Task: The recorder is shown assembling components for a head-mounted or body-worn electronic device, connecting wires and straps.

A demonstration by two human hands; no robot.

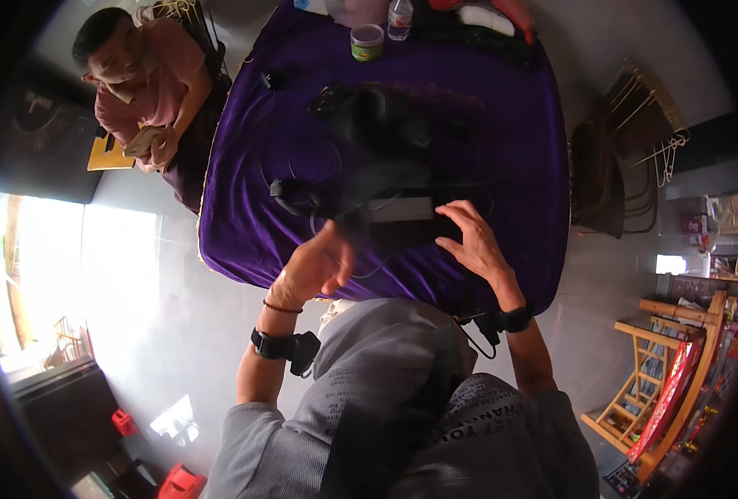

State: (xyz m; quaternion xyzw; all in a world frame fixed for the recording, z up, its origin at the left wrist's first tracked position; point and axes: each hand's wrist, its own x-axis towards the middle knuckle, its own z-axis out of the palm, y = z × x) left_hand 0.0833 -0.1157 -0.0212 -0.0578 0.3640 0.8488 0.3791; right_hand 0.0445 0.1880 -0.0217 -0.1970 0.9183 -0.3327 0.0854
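My left hand (pixel 317 262) is over the near edge of the purple-covered table. Its fingers are loosely bent and apart, somewhat smeared by motion, and I see nothing held in them. My right hand (pixel 475 245) has thumb and fingers spread beside the right end of a flat grey rectangular piece (pixel 400 209). That piece lies among dark, soft-looking material, whose kind is too dim to tell. Left of it sits a small black object (pixel 292 196) with thin cables around it. Beyond is a bulky black bag-like thing (pixel 381 121).
A green jar with a pale lid (pixel 367 42) and a clear plastic bottle (pixel 399 20) stand at the table's far side. A seated person (pixel 148 83) is at the far left. A folding chair (pixel 614 158) stands on the right, a wooden rack (pixel 651 391) nearer.
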